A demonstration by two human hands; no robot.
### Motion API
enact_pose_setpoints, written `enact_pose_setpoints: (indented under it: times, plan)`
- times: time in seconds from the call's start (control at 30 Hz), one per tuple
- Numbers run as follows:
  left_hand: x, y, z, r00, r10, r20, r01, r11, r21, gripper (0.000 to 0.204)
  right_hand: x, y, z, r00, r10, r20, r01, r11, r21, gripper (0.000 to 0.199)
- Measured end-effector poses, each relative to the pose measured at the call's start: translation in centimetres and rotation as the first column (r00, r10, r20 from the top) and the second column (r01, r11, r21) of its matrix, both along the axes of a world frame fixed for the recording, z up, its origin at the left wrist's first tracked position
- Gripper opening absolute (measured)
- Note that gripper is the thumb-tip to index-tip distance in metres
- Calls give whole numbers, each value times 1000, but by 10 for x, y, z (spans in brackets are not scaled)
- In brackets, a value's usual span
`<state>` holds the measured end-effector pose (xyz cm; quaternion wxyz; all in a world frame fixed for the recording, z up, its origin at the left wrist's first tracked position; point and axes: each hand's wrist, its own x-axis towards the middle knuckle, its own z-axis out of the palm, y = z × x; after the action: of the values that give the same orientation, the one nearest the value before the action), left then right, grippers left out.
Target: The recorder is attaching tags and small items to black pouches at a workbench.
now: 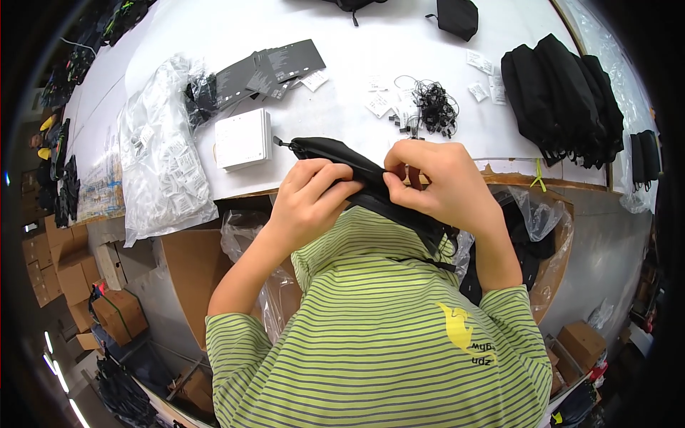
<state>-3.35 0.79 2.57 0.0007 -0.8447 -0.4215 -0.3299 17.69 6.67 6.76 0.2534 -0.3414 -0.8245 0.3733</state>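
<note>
A black zippered pouch point(334, 151) is held at the near edge of the white table, close to my body. My left hand point(312, 196) pinches its near edge, with fingers curled against the fabric. On the other side, my right hand point(435, 178) grips the pouch between thumb and fingers. A zipper pull sticks out at the pouch's far left end, and a strap hangs from its lower right end. Beyond my hands lie a stack of white cards point(242, 140) and a tangle of black tag strings point(437, 108).
A clear plastic bag of small white labels point(171, 157) hangs over the table's left edge. Dark printed cards point(275, 68) are fanned behind it. Black pouches point(560, 100) are piled at the right. Another small black pouch point(457, 18) lies at the far side. Below stand plastic-lined cardboard boxes point(187, 274).
</note>
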Motion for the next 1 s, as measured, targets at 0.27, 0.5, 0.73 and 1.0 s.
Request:
enact_pose_setpoints:
  times: [0.27,0.5,0.73,1.0]
  plan:
    - [7,-11,20,991,-108,-76,82,956,-281,22,-5,5,-14,999,-38,20,31,960,279,11]
    - [-3,-18,35,996,-92,21,73,617,-784,24,-1,6,-14,984,158,-75,-167,977,-131,15]
    - [-21,-24,38,961,204,188,-7,695,-719,22,31,-6,-51,984,69,-164,-122,934,-336,51]
    - [-41,-24,31,869,408,282,-73,667,-741,21,46,-3,-43,990,0,-143,-98,732,-674,49]
